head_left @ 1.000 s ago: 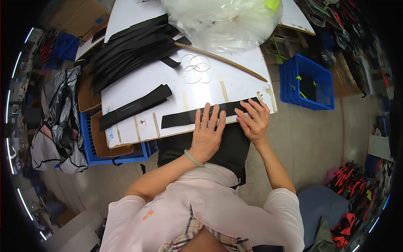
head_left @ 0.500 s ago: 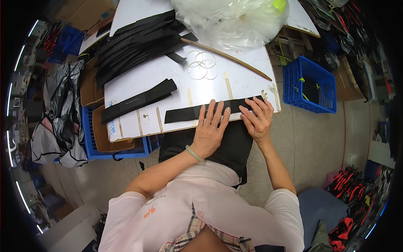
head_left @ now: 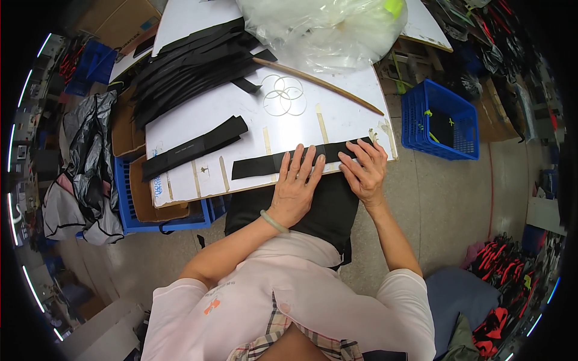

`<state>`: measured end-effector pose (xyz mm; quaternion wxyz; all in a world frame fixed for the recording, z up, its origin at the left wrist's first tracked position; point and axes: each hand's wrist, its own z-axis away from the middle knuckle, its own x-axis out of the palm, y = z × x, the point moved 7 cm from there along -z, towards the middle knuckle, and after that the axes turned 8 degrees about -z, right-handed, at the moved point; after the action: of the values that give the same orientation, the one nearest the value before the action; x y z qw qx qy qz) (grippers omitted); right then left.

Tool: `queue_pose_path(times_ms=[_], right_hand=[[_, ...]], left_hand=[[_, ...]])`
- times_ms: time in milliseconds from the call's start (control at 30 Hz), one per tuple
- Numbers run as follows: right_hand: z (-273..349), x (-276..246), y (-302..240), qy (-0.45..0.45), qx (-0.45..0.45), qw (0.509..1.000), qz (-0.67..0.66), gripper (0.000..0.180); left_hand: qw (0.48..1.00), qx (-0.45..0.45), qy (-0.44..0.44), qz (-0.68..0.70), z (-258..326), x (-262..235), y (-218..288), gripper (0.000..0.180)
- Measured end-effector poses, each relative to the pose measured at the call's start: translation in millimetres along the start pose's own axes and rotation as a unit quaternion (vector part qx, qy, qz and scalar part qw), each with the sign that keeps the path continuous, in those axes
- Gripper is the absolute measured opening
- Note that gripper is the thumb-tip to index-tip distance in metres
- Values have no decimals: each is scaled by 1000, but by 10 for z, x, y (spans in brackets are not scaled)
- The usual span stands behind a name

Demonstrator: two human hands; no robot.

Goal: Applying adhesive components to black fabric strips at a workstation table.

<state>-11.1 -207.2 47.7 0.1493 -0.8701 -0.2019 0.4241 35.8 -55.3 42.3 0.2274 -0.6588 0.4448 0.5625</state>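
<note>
A flat black fabric strip (head_left: 253, 168) lies along the near edge of the white table (head_left: 346, 125). My left hand (head_left: 296, 188) rests palm down across its middle, fingers stretched out and slightly apart. Over the strip's right end, my right hand (head_left: 366, 171) has its fingers spread and lightly bent, fingertips touching the fabric. Part of the strip is hidden under both hands. To the left lie more black strips (head_left: 195, 146), stacked slightly fanned. A large pile of similar strips (head_left: 186, 71) covers the table's far left.
Several thin pale rings (head_left: 282, 94) overlap beyond my hands, with a wooden stick (head_left: 319, 82) slanting behind them. A clear plastic bag (head_left: 325, 30) bulges at the far edge. Blue crates stand on the floor right (head_left: 415, 123) and left (head_left: 126, 201), the left one holding cardboard boxes.
Both hands stay on the strip, nearly still. The whole view has shifted slightly, so the table and its things appear a little further left.
</note>
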Motion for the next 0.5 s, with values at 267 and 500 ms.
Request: queue_pose_path(times_ms=[267, 500], right_hand=[[-1, -9, 7, 5, 3, 1000, -10, 22], [-198, -29, -117, 10, 50, 998, -29, 19]], left_hand=[[1000, -8, 3, -13, -21, -7, 3, 64], [998, -3, 4, -59, -15, 1, 0, 59]])
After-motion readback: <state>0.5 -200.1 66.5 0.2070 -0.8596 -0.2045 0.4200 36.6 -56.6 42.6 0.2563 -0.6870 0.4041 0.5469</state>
